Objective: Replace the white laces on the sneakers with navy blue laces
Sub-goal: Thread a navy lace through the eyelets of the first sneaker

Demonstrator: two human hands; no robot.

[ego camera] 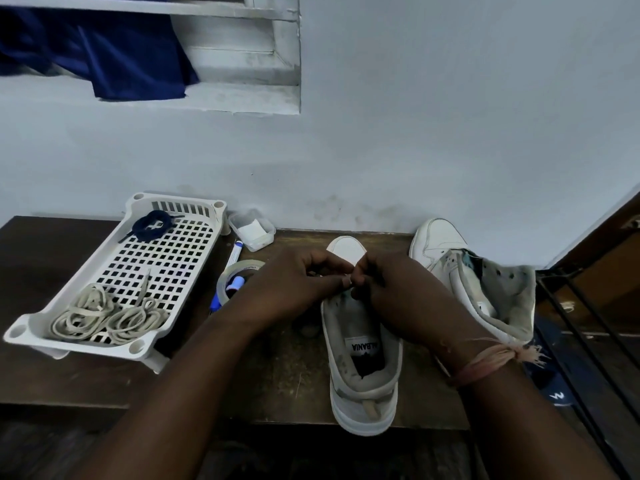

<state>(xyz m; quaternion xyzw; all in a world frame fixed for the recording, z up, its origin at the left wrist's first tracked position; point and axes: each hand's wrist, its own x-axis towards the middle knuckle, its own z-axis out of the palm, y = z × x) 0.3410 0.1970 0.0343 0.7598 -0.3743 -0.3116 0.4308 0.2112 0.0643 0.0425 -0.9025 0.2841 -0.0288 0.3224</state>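
Sneaker [360,344] toe toward wall, lengthwise away.

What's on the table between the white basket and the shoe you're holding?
In the head view, a clear tape roll with a blue marker running through it lies between the basket and the sneaker.

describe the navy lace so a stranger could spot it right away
Find the white slotted tray at the table's left. The navy lace lies coiled in its far corner, near the wall. It is the only dark bundle there; the pale old laces are heaped at the near end.
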